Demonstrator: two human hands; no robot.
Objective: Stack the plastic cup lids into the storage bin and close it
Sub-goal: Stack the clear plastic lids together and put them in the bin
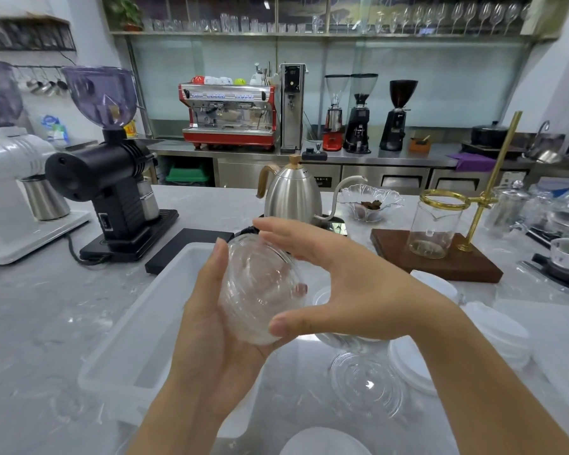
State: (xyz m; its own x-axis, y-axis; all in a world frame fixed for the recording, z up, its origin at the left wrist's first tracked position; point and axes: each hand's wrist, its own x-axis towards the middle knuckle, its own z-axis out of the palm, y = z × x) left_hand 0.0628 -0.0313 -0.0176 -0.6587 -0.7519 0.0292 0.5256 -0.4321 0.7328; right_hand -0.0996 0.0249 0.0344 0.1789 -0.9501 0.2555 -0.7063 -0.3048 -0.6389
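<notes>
A stack of clear domed plastic lids (260,290) rests tilted in my left hand (211,330), which cups it from below and behind. My right hand (339,287) curves over the stack's right side, fingers on its top rim and thumb by its lower edge. Both hands hover above the translucent white storage bin (138,326), which stands open on the counter. More clear domed lids (365,385) lie on the counter under my right wrist. Flat white lids (500,333) lie in piles to the right. Whether the bin holds any lids is hidden by my hands.
A black grinder (112,178) and a white grinder (10,192) stand at the left. Behind the bin are a steel kettle (293,192) and a black scale (178,247). A glass beaker on a wooden stand (440,254) sits at the right. A white plate (322,443) is at the bottom edge.
</notes>
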